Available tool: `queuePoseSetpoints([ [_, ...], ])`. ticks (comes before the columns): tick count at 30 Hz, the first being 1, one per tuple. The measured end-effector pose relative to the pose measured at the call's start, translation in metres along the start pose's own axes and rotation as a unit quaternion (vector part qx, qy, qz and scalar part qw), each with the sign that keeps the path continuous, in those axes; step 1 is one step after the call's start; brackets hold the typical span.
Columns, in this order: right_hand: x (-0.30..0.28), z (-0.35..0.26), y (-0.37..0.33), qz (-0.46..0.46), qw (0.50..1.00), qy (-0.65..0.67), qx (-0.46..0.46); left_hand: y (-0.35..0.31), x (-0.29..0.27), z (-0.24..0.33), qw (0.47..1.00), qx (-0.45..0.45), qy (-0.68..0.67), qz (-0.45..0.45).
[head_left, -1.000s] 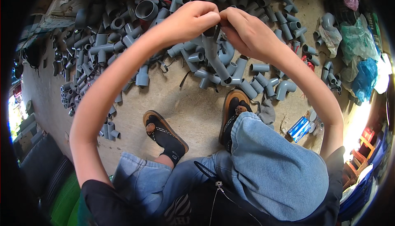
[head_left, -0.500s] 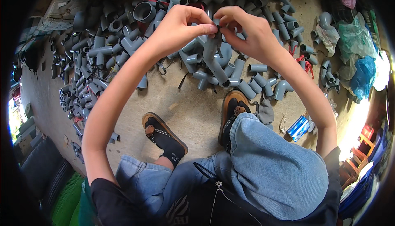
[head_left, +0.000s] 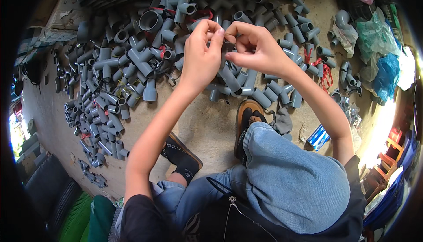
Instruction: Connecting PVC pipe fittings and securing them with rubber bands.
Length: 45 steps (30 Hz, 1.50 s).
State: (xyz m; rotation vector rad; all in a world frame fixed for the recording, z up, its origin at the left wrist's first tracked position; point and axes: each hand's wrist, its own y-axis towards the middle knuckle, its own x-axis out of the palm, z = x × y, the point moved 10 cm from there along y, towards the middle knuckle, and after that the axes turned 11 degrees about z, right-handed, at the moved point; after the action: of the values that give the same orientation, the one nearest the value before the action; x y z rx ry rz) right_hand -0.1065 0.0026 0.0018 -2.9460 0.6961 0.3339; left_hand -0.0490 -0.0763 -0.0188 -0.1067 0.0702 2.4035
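Both hands are raised close together above a heap of grey plastic pipe fittings. My left hand (head_left: pixel 203 56) is closed, thumb and fingers pinched with the tips touching the other hand's. My right hand (head_left: pixel 259 48) is also closed, its fingers curled and thumb pointing left. Whatever lies between the fingertips is small, dark and mostly hidden. A long grey pipe fitting (head_left: pixel 229 80) shows just below the fingers; whether the hands touch it, I cannot tell. Beneath and behind them lie grey tee fittings (head_left: pixel 185 7) and a wide grey ring-shaped fitting (head_left: pixel 150 20).
More grey fittings (head_left: pixel 110 109) spread across the concrete floor to the left. Red string (head_left: pixel 325 76) lies at the right, near clear, green and blue plastic bags (head_left: pixel 387 76). A blue-and-white box (head_left: pixel 318 137) rests by my knee. My sandalled foot (head_left: pixel 250 114) stands before the heap.
My left hand has turned upright and its forearm swung inward to the right. My right hand has shifted slightly down. The dark thing between the fingertips is now less visible.
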Motion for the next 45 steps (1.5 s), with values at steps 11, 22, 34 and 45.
queuePoseSetpoints([
  [11, -0.012, -0.017, -0.015, 0.018, 0.975, -0.222, -0.010, -0.012, 0.011, 0.012, 1.000, -0.003, -0.012, -0.017],
  [22, 0.017, 0.014, -0.049, -0.182, 0.930, 0.213, 0.239, 0.002, 0.003, -0.007, 0.999, -0.019, 0.024, -0.020],
  [34, -0.042, 0.012, -0.045, 0.155, 0.805, 0.568, 0.070, 0.018, 0.013, -0.003, 0.998, -0.042, -0.051, -0.022],
  [45, -0.105, -0.052, -0.064, 0.077, 0.802, 0.569, -0.165, 0.033, -0.036, -0.056, 0.980, -0.138, -0.089, 0.111],
])
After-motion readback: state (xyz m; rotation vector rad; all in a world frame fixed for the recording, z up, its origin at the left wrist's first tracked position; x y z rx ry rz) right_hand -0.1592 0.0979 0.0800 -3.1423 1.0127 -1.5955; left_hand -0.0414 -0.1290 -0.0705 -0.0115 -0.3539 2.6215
